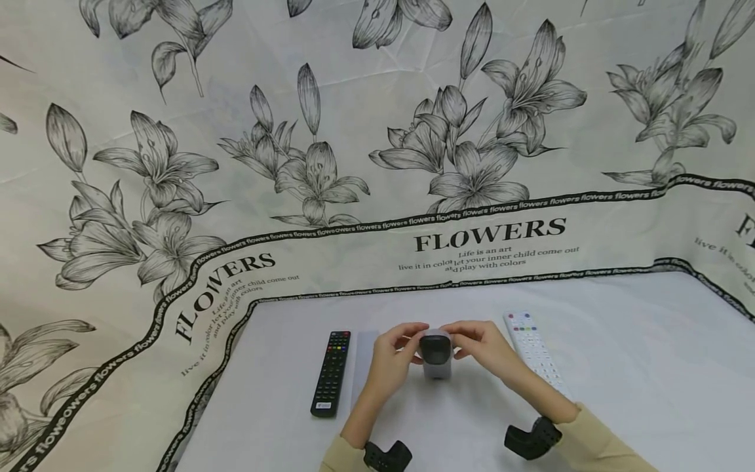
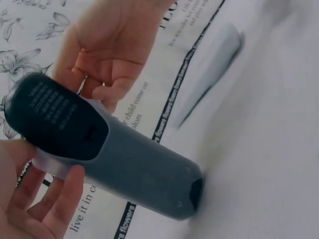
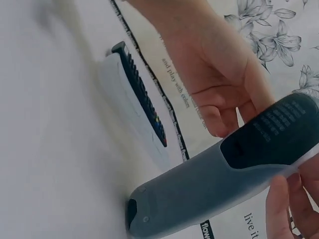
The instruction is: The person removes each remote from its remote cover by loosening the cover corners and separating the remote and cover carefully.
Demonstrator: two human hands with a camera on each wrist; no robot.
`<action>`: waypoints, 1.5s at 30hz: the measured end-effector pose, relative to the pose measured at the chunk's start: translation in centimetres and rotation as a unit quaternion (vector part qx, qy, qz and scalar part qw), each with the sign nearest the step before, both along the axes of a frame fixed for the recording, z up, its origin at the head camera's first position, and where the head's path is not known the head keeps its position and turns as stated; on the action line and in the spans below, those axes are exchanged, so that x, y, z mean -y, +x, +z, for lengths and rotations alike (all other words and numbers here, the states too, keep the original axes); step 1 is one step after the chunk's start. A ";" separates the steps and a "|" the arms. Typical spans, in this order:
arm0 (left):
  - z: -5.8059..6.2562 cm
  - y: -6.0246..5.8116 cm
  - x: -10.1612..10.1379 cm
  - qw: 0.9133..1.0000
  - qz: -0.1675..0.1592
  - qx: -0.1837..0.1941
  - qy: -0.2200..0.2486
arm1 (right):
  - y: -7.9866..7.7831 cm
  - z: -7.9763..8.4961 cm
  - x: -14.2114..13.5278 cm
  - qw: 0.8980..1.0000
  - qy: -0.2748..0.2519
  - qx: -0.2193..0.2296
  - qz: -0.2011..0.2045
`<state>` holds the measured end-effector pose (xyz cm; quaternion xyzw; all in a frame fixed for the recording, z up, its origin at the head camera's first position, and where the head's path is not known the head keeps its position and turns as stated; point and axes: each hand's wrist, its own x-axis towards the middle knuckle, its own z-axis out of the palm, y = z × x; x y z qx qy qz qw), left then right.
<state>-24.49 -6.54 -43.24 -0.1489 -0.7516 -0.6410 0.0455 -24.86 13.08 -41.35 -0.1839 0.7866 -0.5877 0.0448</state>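
A remote control (image 1: 436, 351) with a dark back stands on end, tilted, on the white tabletop between both hands. Pale printed text covers its dark upper end, while a grey sleeve (image 2: 144, 167) wraps the lower part down to the table. My left hand (image 1: 390, 360) pinches the left edge near the top, thumb and fingertips at the sleeve's rim. From the other side, my right hand (image 1: 485, 344) pinches the right edge at about the same height. The remote's button side is turned away and hidden in all views.
Left of the hands lies a black remote (image 1: 331, 373) with a pale flat piece (image 1: 364, 351) beside it. A white remote (image 1: 533, 347) lies to the right, partly behind the right forearm. A flower-printed cloth (image 1: 354, 262) rises behind the table.
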 end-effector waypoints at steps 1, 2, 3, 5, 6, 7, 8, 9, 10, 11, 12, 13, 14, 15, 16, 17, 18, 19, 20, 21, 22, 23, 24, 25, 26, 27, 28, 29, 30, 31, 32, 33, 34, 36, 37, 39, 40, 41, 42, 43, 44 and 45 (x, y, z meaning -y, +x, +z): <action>0.1 0.0 -0.1 1.000 0.012 0.007 0.007 | 0.0 0.1 0.1 1.000 -0.004 0.012 -0.010; 0.2 -0.1 -0.3 1.000 0.022 0.010 0.015 | -0.1 0.2 0.2 1.000 -0.008 0.023 -0.019; -0.1 -0.4 -0.4 0.999 0.033 0.016 0.025 | -0.1 0.2 0.3 0.999 -0.010 0.029 -0.022; -0.1 -0.5 -0.6 0.998 0.051 0.023 0.040 | -0.1 0.2 0.3 0.999 -0.016 0.039 -0.025; -0.1 -0.6 -0.7 0.997 0.060 0.028 0.047 | -0.2 0.1 0.2 0.999 -0.019 0.043 -0.025; -0.2 -0.7 -0.8 0.996 0.066 0.031 0.055 | -0.2 0.0 0.2 0.998 -0.021 0.047 -0.024; -0.2 -0.8 -0.9 0.995 0.073 0.033 0.060 | -0.2 -0.1 0.2 0.998 -0.023 0.051 -0.022; -0.3 -0.9 -0.9 0.994 0.077 0.036 0.064 | -0.2 -0.3 0.1 0.998 -0.023 0.053 -0.018; -0.4 -1.0 -1.0 0.994 0.081 0.038 0.069 | -0.1 -0.5 0.1 0.998 -0.022 0.056 -0.019; -0.5 -1.0 -1.0 0.993 0.084 0.039 0.072 | -0.1 -0.7 0.0 0.998 -0.019 0.055 -0.018; -0.6 -1.0 -1.1 0.993 0.087 0.043 0.073 | -0.1 -0.9 0.0 0.998 -0.015 0.053 -0.018; -0.8 -1.0 -1.1 0.992 0.089 0.045 0.075 | 0.0 -1.1 0.0 0.999 -0.011 0.049 -0.017; -1.0 -0.9 -1.1 0.992 0.092 0.047 0.077 | 0.0 -1.3 -0.1 0.999 -0.007 0.043 -0.018; -1.2 -0.9 -1.1 0.991 0.093 0.047 0.078 | 0.0 -1.5 -0.1 0.999 -0.003 0.035 -0.019; -1.3 -0.8 -1.1 0.991 0.095 0.046 0.078 | 0.0 -1.6 -0.1 0.999 0.000 0.029 -0.021; -1.5 -0.7 -1.0 0.992 0.095 0.043 0.078 | 0.0 -1.8 -0.1 1.000 0.002 0.022 -0.021; -1.7 -0.6 -1.0 0.992 0.095 0.042 0.076 | 0.1 -1.8 -0.1 1.000 0.003 0.016 -0.021; -1.9 -0.5 -1.0 0.992 0.094 0.036 0.072 | 0.1 -1.9 -0.1 1.000 0.003 0.012 -0.022; -2.0 -0.4 -0.9 0.993 0.094 0.031 0.064 | 0.1 -1.9 -0.1 1.000 0.003 0.007 -0.022; -2.1 -0.3 -0.8 0.994 0.093 0.026 0.055 | 0.1 -2.0 0.0 1.000 0.002 0.001 -0.023; -2.2 -0.2 -0.7 0.994 0.092 0.023 0.046 | 0.2 -2.0 0.0 1.000 0.003 -0.004 -0.024; -2.3 0.0 -0.7 0.995 0.090 0.020 0.040 | 0.2 -2.1 0.0 1.000 0.003 -0.009 -0.025; -2.4 0.1 -0.6 0.995 0.089 0.017 0.036 | 0.2 -2.2 0.0 1.000 0.003 -0.014 -0.026; -2.5 0.2 -0.6 0.995 0.088 0.015 0.033 | 0.2 -2.2 0.0 0.999 0.003 -0.018 -0.028; -2.6 0.3 -0.7 0.995 0.088 0.014 0.035 | 0.2 -2.3 0.0 0.999 0.004 -0.022 -0.028; -2.7 0.4 -0.7 0.995 0.086 0.013 0.042 | 0.2 -2.4 0.1 0.999 0.005 -0.024 -0.031; -2.8 0.4 -0.7 0.995 0.086 0.014 0.049 | 0.2 -2.5 0.1 0.999 0.008 -0.025 -0.035; -2.8 0.4 -0.8 0.994 0.087 0.014 0.057 | 0.3 -2.5 0.2 0.999 0.010 -0.026 -0.040; -2.9 0.4 -0.8 0.994 0.090 0.015 0.062 | 0.3 -2.6 0.2 0.999 0.012 -0.025 -0.045; -3.0 0.4 -0.9 0.993 0.093 0.016 0.064 | 0.3 -2.6 0.3 0.998 0.015 -0.027 -0.049; -3.1 0.4 -0.9 0.993 0.095 0.017 0.068 | 0.3 -2.6 0.3 0.998 0.019 -0.030 -0.053; -3.1 0.4 -1.0 0.993 0.100 0.019 0.067 | 0.3 -2.6 0.4 0.998 0.021 -0.033 -0.057; -3.2 0.4 -1.0 0.992 0.103 0.019 0.067 | 0.3 -2.6 0.4 0.997 0.022 -0.039 -0.060; -3.4 0.4 -1.1 0.992 0.108 0.014 0.066 | 0.3 -2.7 0.5 0.997 0.020 -0.049 -0.063; -3.4 0.4 -1.1 0.992 0.109 0.012 0.067 | 0.3 -2.7 0.6 0.996 0.019 -0.056 -0.064; -3.5 0.4 -1.2 0.991 0.111 0.006 0.067 | 0.3 -2.8 0.7 0.995 0.016 -0.067 -0.068; -3.5 0.5 -1.2 0.991 0.112 0.005 0.069 | 0.3 -2.8 0.7 0.995 0.018 -0.072 -0.070; -3.6 0.5 -1.3 0.991 0.113 0.005 0.071 | 0.3 -2.9 0.7 0.994 0.019 -0.076 -0.072; -3.6 0.5 -1.4 0.991 0.114 0.004 0.072 | 0.3 -2.9 0.7 0.994 0.023 -0.081 -0.074; -3.6 0.6 -1.4 0.991 0.115 0.005 0.074 | 0.2 -3.0 0.7 0.993 0.028 -0.083 -0.078; -3.6 0.6 -1.5 0.990 0.118 0.005 0.075 | 0.2 -3.0 0.7 0.993 0.032 -0.083 -0.081; -3.6 0.7 -1.6 0.990 0.120 0.003 0.077 | 0.2 -3.1 0.6 0.992 0.036 -0.082 -0.083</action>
